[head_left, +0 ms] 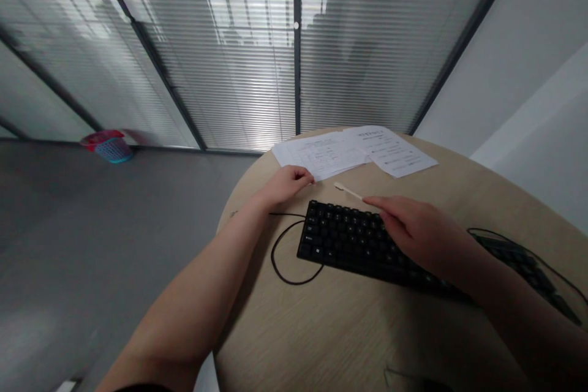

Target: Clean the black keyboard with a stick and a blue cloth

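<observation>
A slim white toothbrush [351, 192], its head pointing left with dark bristles, sticks out from the fingertips of my right hand [416, 229]. That hand is closed on the handle, above the black keyboard [349, 236], and hides part of the keys. To the left, just beyond the keyboard's corner, my left hand [290, 184] is closed with thumb and fingers together, beside the printed papers [316, 156]. Whatever lies between its fingertips is too small to make out.
All this is on a round wooden table [275, 331]. A black cable [274, 257] loops left of the keyboard. A second dark keyboard [523, 266] lies at the right. On the floor stands a blue and red basket [113, 148], near a glass wall with blinds [239, 86].
</observation>
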The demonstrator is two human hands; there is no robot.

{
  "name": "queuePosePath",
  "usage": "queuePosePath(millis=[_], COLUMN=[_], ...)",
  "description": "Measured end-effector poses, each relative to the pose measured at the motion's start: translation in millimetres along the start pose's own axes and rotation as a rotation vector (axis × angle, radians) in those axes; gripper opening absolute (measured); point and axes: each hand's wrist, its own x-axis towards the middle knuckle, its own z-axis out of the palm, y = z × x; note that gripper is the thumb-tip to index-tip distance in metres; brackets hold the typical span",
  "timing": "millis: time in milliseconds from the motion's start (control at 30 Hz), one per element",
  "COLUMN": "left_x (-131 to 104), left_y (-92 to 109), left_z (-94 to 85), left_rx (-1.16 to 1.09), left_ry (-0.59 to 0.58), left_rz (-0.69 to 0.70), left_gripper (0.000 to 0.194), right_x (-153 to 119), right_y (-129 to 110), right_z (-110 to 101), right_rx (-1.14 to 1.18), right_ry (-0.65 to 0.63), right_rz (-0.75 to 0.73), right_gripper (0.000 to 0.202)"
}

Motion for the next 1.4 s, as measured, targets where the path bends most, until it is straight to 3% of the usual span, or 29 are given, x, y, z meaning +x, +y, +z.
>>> queuePosePath(millis=[133, 200, 367, 500, 600, 700, 767, 867, 933, 1000, 1167, 1267, 1400], left_x=[-5, -12, -33, -49, -57, -64, -69, -77, -84, -91, -101, -100, -95], left_y=[17, 36, 94, 117, 118, 115, 112, 99, 86, 72, 52, 53, 62], left_z=[-8.3, -7.5, 12.4, 30.2, 40.1, 45.4, 42.5, 26.1, 12.2, 2.4, 4.7, 10.0, 11.7], left_rx=[0.104, 0.076, -0.263, -0.481, -0.615, -0.777, -0.897, -0.960, -0.840, -0.622, -0.313, -0.195, -0.048], left_ry=[0.203, 0.239, 0.023, 0.055, 0.115, 0.148, 0.188, 0.296, 0.308, 0.234, 0.148, 0.140, 0.081], left_rz=[-0.036, -0.040, -0.027, -0.178, -0.293, -0.306, -0.265, -0.241, -0.309, -0.416, -0.572, -0.573, -0.564], left_gripper=[0.031, 0.032, 0.031, 0.033, 0.031, 0.031, 0.032, 0.029, 0.023, 0.019, 0.015, 0.019, 0.026], right_x=[1, 1, -1, -5, -8, -11, -12, -12, -9, -4, 2, 2, 1], right_y=[-4, -9, -21, -31, -40, -47, -48, -36, -16, 10, 65, 76, 76], right_z=[1, 1, 5, 7, 10, 14, 14, 7, 2, 3, 36, 57, 68], right_rx=[0.004, -0.007, -0.053, -0.039, -0.016, 0.014, 0.042, 0.095, 0.114, 0.136, 0.153, 0.117, 0.081], right_ry=[0.060, 0.106, 0.258, 0.243, 0.213, 0.163, 0.131, 0.152, 0.181, 0.174, 0.098, 0.071, 0.021], right_rz=[0.103, 0.103, 0.148, 0.153, 0.114, 0.040, -0.046, -0.096, -0.046, 0.012, 0.001, -0.116, -0.158], right_gripper=[0.030, 0.026, 0.018, 0.015, 0.015, 0.017, 0.024, 0.053, 0.060, 0.060, 0.051, 0.044, 0.045])
